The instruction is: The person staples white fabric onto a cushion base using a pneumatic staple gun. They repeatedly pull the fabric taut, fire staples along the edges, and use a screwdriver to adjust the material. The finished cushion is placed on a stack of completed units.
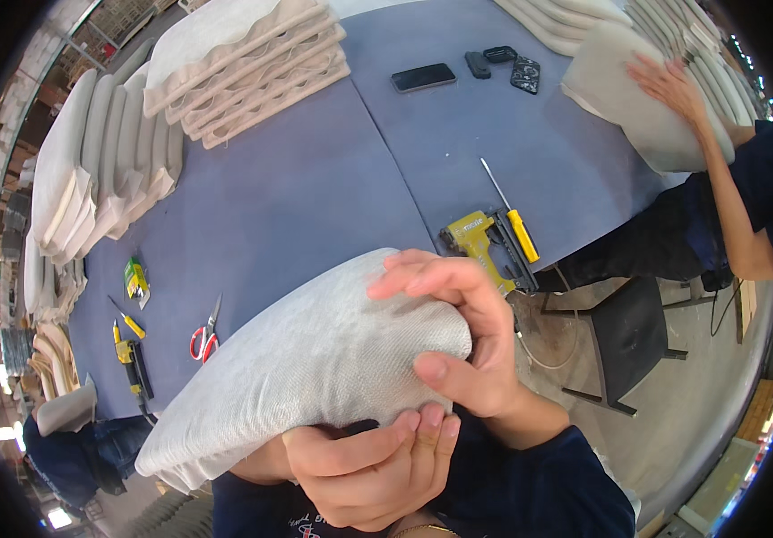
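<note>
A padded piece covered in light grey fabric (315, 336) is held up in front of me, over the near edge of the table. My right hand (476, 327) is wrapped around its right end, thumb on the near side and fingers over the top. Below, my left hand (368, 466) has its fingers curled at the lower edge, closed on the fabric there. The underside of the piece is mostly hidden. Just beyond my right hand lie a yellow staple gun (480, 240) and a screwdriver (521, 235) with a yellow handle.
Red-handled scissors (204, 342), a small screwdriver (133, 325), a second staple gun (132, 359) and a yellow-green packet (136, 282) lie left. Padded pieces (252, 67) are stacked at the back. A co-worker's hand (669, 85) rests on another piece. A dark chair (628, 341) stands right.
</note>
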Demonstrator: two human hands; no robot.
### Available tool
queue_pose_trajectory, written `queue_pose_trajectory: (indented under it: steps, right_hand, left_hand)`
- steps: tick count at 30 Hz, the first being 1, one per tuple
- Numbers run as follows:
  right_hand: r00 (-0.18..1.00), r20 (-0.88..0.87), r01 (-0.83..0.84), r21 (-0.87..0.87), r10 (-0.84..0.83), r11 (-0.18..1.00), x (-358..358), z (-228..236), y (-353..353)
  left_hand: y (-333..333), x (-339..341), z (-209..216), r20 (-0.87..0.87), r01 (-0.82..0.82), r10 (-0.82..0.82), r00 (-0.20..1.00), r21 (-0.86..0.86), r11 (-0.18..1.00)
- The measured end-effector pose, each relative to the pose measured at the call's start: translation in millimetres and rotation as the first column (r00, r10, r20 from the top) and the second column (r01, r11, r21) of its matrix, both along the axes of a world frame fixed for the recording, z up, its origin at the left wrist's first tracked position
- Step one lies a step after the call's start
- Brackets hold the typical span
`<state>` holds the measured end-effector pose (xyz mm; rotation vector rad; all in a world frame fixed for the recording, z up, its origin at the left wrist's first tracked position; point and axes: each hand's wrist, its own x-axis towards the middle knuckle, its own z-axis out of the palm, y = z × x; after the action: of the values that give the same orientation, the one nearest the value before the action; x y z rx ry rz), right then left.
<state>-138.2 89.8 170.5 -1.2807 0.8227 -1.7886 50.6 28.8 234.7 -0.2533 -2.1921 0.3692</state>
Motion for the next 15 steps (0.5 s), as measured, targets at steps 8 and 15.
queue_pose_trajectory:
  steps: [8, 15]
  right_hand:
    - [0.992, 0.08, 0.11, -0.113, -0.101, 0.987, 9, -7, -29]
    - [0.948, 0.318, 0.012, -0.056, 0.007, 0.998, 11, 6, -73]
  left_hand:
    - [-15, -13, 11, -0.007, -0.089, 0.089, 0.996, -0.025, 0.996]
    - [-42, -16, 90, 0.48, -0.381, 0.211, 0.852, 0.29, 0.878]
